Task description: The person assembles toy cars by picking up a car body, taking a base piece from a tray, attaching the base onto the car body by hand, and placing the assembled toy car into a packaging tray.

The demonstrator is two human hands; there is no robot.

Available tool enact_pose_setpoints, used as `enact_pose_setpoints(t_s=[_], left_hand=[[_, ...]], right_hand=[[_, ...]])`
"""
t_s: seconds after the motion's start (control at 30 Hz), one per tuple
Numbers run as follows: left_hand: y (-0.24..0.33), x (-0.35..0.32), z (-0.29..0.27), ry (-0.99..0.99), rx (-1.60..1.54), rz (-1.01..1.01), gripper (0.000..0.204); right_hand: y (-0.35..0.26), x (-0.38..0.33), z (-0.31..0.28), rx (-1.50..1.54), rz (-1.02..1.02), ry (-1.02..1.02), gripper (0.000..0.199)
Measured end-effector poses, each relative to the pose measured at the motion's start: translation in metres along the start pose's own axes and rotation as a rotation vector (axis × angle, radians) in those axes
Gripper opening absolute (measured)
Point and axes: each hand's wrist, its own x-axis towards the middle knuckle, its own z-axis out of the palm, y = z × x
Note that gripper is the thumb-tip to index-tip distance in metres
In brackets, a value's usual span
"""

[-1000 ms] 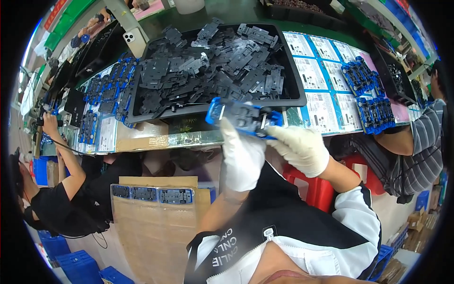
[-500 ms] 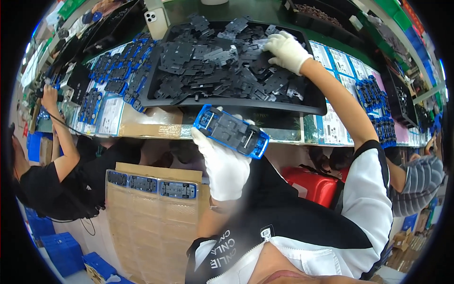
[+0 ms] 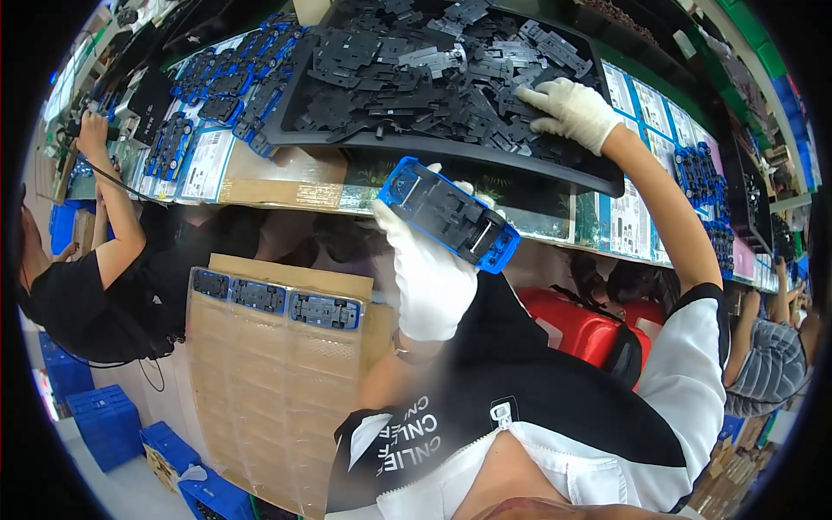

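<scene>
Gloved left hand point(image 3: 431, 276) grips a blue-framed black fixture point(image 3: 449, 214) clear of the counter point(image 3: 277, 192), while right hand point(image 3: 568, 108) (fingers spread) rests on black parts point(image 3: 416, 69) heaped within reach in a black tray point(image 3: 416, 146).

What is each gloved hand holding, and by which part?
The left hand holds a blue-framed black tray from beneath. The right hand rests on loose black parts; whether its fingers grip one cannot be told.

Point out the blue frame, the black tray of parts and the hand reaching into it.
blue frame point(image 3: 451, 215), head view, on its dark middle panel.
black tray point(image 3: 433, 149), head view, on its front rim.
right hand point(image 3: 568, 108), head view, on the back of the white glove.
</scene>
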Motion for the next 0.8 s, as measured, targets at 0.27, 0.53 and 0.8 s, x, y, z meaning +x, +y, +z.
enact_pose_setpoints(t_s=[0.27, 0.53, 0.8], left_hand=[[-0.004, 0.001, 0.002, 0.057, 0.016, 0.077, 0.079], [-0.006, -0.004, -0.001, 0.069, 0.027, 0.085, 0.080], [-0.026, -0.009, -0.003, 0.003, 0.100, 0.201, 0.079]], right_hand=[[-0.014, -0.002, 0.004, 0.044, 0.102, -0.028, 0.043], [-0.058, -0.029, -0.050, 0.119, 0.193, 0.485, 0.036], [-0.195, -0.068, -0.077, 0.430, 0.129, 0.434, 0.053]])
